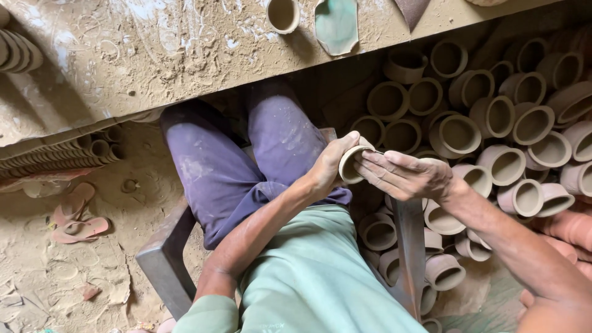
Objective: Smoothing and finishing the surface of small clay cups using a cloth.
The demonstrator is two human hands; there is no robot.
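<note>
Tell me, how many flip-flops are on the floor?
2. One flip-flop lies on the sandy floor at left, the other right beside it, just below. More may be hidden under the bench.

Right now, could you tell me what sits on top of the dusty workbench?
On the workbench sit one clay cup, a green mat and stacked clay discs. The frame edge cuts off anything farther back.

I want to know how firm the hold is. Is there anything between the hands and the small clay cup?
Nothing visible. The left hand wraps the clay cup from one side, and the right hand lays its fingers flat against the other, both bare on the clay.
</note>
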